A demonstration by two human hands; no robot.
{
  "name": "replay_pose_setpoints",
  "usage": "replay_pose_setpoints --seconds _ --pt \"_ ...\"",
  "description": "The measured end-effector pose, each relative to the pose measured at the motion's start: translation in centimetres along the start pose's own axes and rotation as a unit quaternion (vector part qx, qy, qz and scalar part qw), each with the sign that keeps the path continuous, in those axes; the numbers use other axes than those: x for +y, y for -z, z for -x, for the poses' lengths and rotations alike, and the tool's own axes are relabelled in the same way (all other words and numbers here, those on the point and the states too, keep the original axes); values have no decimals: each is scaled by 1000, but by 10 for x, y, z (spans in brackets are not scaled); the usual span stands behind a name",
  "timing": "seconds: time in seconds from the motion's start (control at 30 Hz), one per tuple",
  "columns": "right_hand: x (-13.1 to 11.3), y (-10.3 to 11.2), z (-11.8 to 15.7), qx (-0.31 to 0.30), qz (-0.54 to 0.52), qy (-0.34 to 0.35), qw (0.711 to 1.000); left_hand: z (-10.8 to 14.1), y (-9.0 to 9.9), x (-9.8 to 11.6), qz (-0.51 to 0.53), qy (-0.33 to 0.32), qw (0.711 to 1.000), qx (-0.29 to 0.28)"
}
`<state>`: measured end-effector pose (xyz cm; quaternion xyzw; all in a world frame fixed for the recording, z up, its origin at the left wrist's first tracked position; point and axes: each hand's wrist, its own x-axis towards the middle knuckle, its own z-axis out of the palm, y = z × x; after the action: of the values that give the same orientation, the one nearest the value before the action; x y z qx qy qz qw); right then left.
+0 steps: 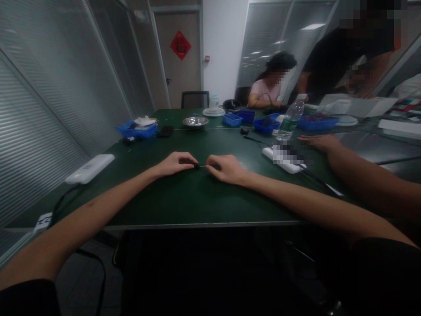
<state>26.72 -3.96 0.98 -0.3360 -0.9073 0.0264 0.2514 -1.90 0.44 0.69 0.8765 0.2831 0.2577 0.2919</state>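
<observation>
Over the green table [184,197], my left hand [176,163] pinches a small dark piece [196,166] between thumb and fingertips. Just to its right, my right hand [226,168] is closed, with thumb and fingers curled together. A thin pale line [202,166], like a wire or thin rod, spans the narrow gap between the two hands. Whether it joins the dark piece is too small to tell. What sits inside the right hand's fingers is hidden.
Power strips lie at left [90,169] and right [284,160]. A water bottle [291,118], a metal bowl [195,122] and a blue tray [138,129] stand farther back. Another person's hand [317,141] rests at right; more people are behind.
</observation>
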Motion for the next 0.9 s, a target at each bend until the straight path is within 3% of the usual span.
replay_pose_setpoints --seconds 0.43,0.57,0.77,0.9 --pt "-3 2 1 -26 13 54 998 -3 -17 9 36 -3 999 -30" --pt "1 -4 0 -8 25 27 999 -3 -17 8 42 35 998 -40" --pt "0 -3 -2 -15 53 -28 998 -5 -13 10 -22 8 999 -29" --pt "0 0 -3 -31 61 -72 995 -3 1 -1 -65 18 998 -15"
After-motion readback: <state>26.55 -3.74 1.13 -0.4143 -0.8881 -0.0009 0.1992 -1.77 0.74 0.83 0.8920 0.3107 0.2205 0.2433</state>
